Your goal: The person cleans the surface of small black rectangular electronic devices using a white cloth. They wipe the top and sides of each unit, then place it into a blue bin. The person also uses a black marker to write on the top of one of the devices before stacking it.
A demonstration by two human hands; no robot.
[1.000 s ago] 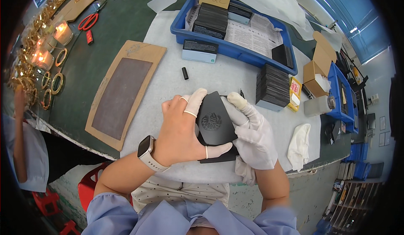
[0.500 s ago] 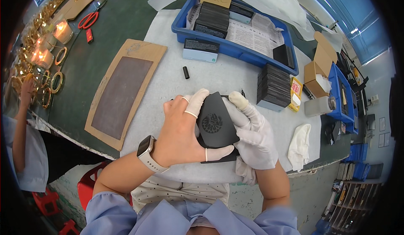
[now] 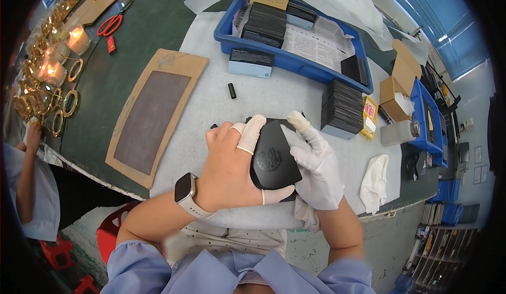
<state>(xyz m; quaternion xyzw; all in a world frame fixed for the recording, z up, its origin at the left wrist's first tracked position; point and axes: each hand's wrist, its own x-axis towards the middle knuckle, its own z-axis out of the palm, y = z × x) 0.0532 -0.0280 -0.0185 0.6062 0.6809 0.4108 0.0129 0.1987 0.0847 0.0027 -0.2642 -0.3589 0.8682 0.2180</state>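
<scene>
A flat black plate with slanted edges and a round embossed emblem [image 3: 270, 159] is held low over the white-covered table, face up. My left hand [image 3: 226, 165], with pale finger cots on its fingertips, grips it from the left, index finger at the upper edge and thumb at the lower one. My right hand [image 3: 320, 170], in a white glove, holds the right edge with its thumb against it and its index finger reaching past the far corner. Another black piece shows partly beneath the plate; its shape is mostly hidden.
A blue tray [image 3: 295, 59] with dark stacks stands at the back. A dark stack [image 3: 341, 109], a cardboard box [image 3: 396, 99], a bottle [image 3: 399, 133] and a white cloth [image 3: 375, 183] are at right. A framed dark board [image 3: 153, 120] lies left. Lit candles [image 3: 79, 41] and another person's hand [image 3: 33, 130] are far left.
The plate has turned slightly, and light now glances off its face. My right hand has shifted slightly toward me. The other person's hand has moved down.
</scene>
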